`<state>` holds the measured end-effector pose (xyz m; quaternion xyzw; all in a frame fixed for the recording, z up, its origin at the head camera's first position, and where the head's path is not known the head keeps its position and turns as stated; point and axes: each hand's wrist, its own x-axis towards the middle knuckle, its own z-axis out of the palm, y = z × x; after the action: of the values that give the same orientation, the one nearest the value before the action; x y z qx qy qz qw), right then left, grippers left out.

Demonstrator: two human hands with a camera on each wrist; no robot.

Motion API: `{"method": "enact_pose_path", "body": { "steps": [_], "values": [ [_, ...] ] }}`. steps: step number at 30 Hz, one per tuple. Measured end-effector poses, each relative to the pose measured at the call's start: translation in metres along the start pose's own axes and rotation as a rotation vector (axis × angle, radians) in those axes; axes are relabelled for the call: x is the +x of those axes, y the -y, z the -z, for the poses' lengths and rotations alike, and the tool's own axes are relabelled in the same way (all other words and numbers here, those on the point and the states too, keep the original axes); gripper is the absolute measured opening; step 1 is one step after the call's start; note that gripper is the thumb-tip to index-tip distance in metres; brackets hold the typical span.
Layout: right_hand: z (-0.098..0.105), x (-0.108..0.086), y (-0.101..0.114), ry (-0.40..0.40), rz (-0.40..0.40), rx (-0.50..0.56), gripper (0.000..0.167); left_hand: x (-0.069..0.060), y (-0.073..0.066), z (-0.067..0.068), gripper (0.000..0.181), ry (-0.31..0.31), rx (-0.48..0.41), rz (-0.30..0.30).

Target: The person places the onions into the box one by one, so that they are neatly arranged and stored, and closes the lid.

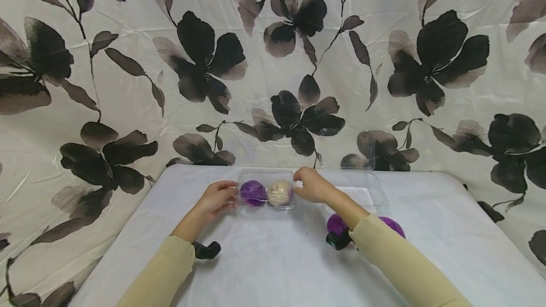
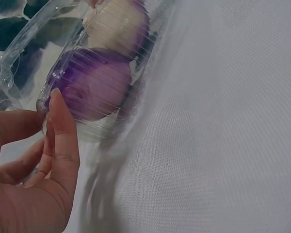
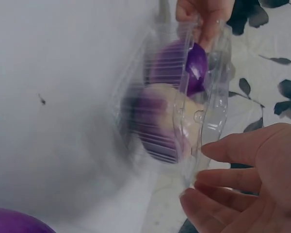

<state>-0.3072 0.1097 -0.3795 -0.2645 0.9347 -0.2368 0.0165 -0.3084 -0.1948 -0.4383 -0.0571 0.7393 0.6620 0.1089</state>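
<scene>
A clear ribbed plastic clamshell box (image 1: 265, 210) is held between both hands near the table's far edge. Inside lie a smooth purple round object (image 1: 253, 194) and a cream-and-purple round object (image 1: 279, 193), side by side. My left hand (image 1: 217, 199) pinches the box's left end at the rim, thumb and fingers on either side, as the left wrist view shows. At the other end, my right hand (image 1: 313, 186) holds the rim between thumb and fingertips. From the right wrist view, the two rims (image 3: 211, 116) look slightly apart.
Behind my right forearm stands another clear plastic box (image 1: 377, 193), its lid raised. Purple round objects (image 1: 336, 224) lie on the white cloth (image 1: 264, 259), partly covered by that arm. A floral curtain (image 1: 273, 75) hangs behind the table.
</scene>
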Motion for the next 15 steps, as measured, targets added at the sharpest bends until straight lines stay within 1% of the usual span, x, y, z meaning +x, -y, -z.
{"method": "enact_pose_path", "body": {
  "steps": [2,9,13,15],
  "values": [
    [-0.002,-0.001,0.001,-0.001,0.015,-0.015,0.03,-0.002,0.0,0.001,0.041,0.001,0.001,0.0],
    [-0.007,-0.003,0.0,-0.022,0.03,-0.03,0.033,-0.009,-0.001,0.005,0.038,-0.002,0.004,0.01],
    [-0.01,-0.005,-0.002,-0.038,0.037,-0.031,0.033,-0.018,-0.003,0.008,0.04,0.034,0.027,0.005],
    [-0.011,-0.005,-0.003,-0.045,0.038,-0.028,0.033,-0.023,-0.003,0.01,0.043,0.071,0.048,-0.002]
  ]
}}
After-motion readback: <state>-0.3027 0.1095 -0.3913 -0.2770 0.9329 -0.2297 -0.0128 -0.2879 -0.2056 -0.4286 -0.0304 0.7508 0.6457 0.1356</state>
